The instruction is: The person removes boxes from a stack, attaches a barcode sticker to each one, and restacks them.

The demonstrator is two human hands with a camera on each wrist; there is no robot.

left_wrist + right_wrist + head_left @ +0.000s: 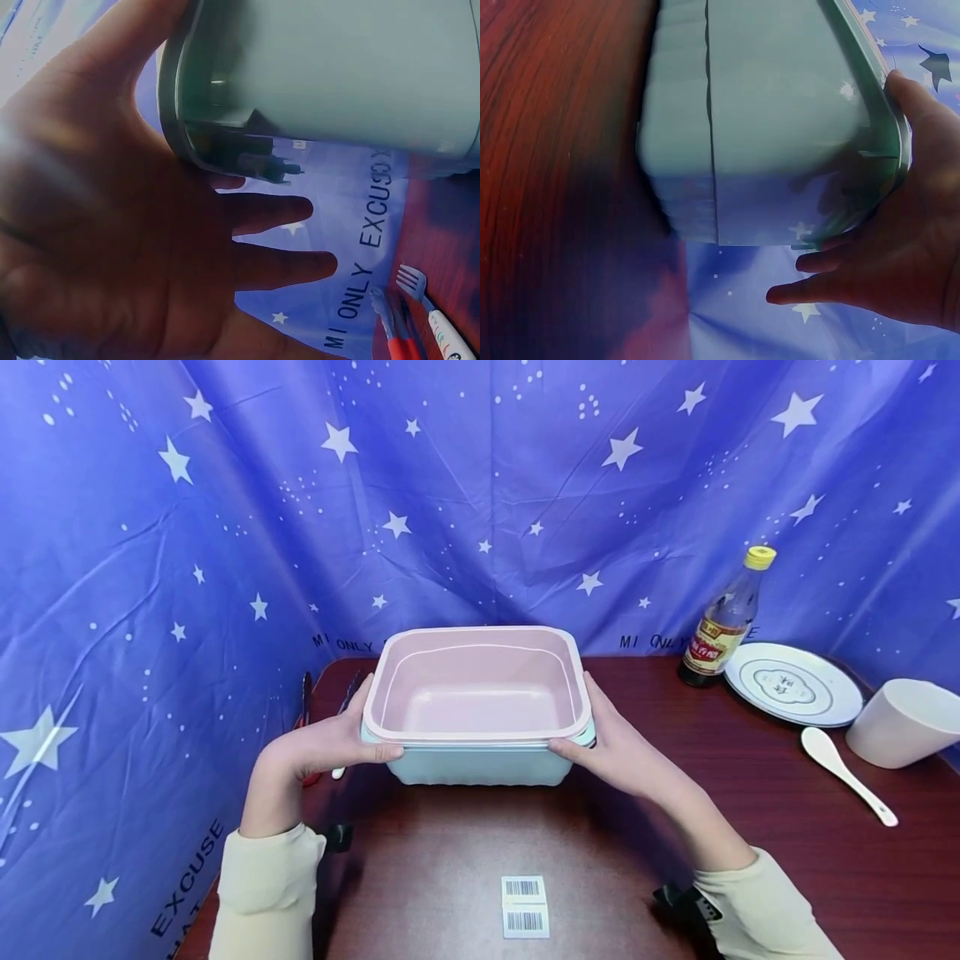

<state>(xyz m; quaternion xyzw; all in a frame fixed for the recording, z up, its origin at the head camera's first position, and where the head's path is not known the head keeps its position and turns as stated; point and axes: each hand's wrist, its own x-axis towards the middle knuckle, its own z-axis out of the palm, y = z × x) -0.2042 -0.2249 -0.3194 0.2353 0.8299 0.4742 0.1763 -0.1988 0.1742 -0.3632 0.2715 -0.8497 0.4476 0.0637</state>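
Two bare hands hold a pale green tub (480,766) at its two ends; the left hand (333,745) is at the tub's left end, the right hand (611,747) at its right end; each grip is only partly closed — the thumb lies along the near side just below the rim, while several other fingers reach out fairly straight past the end; a pink tub (480,664) sits upright inside the green tub, its rim standing a little above; whether the green tub's base touches the dark red desk (442,831) I cannot tell.

Left of the green tub, partly hidden by the left arm, are a fork (414,281) with a white patterned handle and red-handled utensils (403,347); in front of the tub, slightly right of its middle, a small white card (525,907) with two barcodes lies flat on the desk; well to the right of the tub stands a dark sauce bottle (718,627) with a yellow cap, then a white plate (795,685), a white spoon (847,777) and a white cup (903,722); behind the tub — and along its left — hangs a blue curtain (480,527) printed with white stars.
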